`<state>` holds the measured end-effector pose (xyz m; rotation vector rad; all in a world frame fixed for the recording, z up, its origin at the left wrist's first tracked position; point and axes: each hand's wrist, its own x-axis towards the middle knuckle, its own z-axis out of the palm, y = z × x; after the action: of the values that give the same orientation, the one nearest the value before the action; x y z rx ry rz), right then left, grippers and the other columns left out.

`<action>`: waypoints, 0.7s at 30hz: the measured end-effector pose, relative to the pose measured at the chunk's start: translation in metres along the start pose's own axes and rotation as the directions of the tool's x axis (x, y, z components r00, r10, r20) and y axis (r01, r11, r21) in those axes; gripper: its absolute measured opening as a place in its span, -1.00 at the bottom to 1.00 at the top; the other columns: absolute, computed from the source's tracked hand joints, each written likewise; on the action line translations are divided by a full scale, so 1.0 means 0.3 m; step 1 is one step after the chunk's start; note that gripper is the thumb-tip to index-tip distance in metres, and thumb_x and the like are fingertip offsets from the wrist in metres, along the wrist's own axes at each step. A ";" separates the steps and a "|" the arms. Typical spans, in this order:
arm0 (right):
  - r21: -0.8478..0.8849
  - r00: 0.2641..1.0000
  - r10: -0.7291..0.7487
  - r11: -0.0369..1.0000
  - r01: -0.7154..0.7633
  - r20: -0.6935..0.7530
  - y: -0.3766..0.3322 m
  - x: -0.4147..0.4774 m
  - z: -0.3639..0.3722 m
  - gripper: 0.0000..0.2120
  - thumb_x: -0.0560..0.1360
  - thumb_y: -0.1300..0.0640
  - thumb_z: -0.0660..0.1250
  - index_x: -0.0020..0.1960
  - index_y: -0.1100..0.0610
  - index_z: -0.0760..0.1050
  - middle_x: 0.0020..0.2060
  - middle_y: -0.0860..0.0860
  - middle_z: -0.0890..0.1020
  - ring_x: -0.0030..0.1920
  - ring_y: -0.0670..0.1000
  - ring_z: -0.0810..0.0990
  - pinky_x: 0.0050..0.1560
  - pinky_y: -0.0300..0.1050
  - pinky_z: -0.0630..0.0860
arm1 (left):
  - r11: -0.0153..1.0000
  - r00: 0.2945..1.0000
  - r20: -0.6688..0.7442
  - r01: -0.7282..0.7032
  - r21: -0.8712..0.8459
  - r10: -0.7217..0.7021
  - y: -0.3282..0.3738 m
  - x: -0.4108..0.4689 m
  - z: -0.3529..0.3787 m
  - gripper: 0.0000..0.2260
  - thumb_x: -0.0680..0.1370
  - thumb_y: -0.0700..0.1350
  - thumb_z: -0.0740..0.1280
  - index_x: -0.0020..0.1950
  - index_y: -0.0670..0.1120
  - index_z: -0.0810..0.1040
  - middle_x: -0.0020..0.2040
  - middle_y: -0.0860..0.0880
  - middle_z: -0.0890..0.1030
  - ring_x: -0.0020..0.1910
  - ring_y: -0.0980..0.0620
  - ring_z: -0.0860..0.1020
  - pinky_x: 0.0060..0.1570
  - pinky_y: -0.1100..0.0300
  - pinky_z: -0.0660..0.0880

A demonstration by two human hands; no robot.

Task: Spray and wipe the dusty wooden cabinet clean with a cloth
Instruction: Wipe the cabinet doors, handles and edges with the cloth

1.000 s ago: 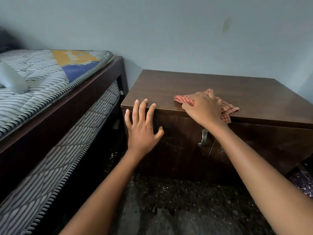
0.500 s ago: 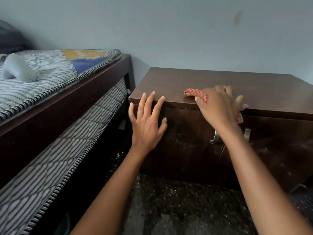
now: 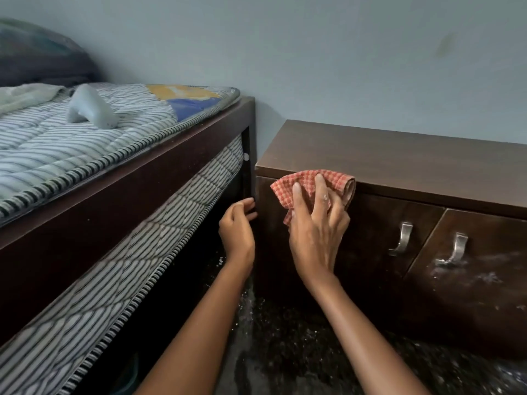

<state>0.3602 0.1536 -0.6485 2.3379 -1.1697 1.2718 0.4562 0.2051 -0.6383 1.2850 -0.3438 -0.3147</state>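
As right hand (image 3: 315,232) presses cloth (image 3: 308,181), fingers (image 3: 320,189) straight

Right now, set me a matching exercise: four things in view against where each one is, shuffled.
Things:
1 cloth
2 bottle
3 left hand
4 handles

Places:
A on the mattress
B at the left edge of the cabinet
C on the doors
D under the right hand

Pairs: 1-D, 2-A, 3-B, 4-C
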 end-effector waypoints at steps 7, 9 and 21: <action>-0.078 0.978 -0.209 0.975 0.208 -0.001 -0.113 0.050 0.068 -0.59 0.48 0.17 0.24 0.33 0.06 0.43 0.41 0.17 0.37 0.33 0.17 0.26 0.12 0.19 0.30 | 0.995 0.990 0.133 0.033 0.092 -0.045 -0.003 0.038 -0.064 -0.63 0.65 -0.02 0.03 0.45 -0.02 0.30 0.01 -0.07 0.66 0.17 0.02 0.53 0.32 0.07 0.32; -0.102 0.948 -0.318 0.943 0.316 -0.003 -0.123 0.052 0.093 -0.57 0.50 0.18 0.15 0.36 0.09 0.40 0.44 0.13 0.34 0.39 0.14 0.23 0.18 0.20 0.23 | 0.993 0.982 0.158 0.089 0.074 -0.100 -0.003 0.044 -0.072 -0.56 0.66 0.03 -0.01 0.54 0.02 0.08 0.06 -0.10 0.63 0.23 -0.01 0.50 0.36 0.03 0.29; -0.144 0.907 -0.422 0.898 0.416 -0.013 -0.003 -0.024 0.126 -0.51 0.53 0.18 0.18 0.46 0.12 0.28 0.48 0.02 0.26 0.47 0.03 0.19 0.26 0.15 0.20 | 0.975 0.978 0.063 0.190 0.115 -0.198 -0.038 0.007 -0.065 -0.60 0.67 0.03 -0.04 0.41 -0.11 0.33 0.17 -0.14 0.56 0.12 0.01 0.47 0.12 0.16 0.30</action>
<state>0.3814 0.1379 -0.6764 2.2789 -0.6598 1.0447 0.4657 0.2185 -0.6541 1.4192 -0.3019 -0.5169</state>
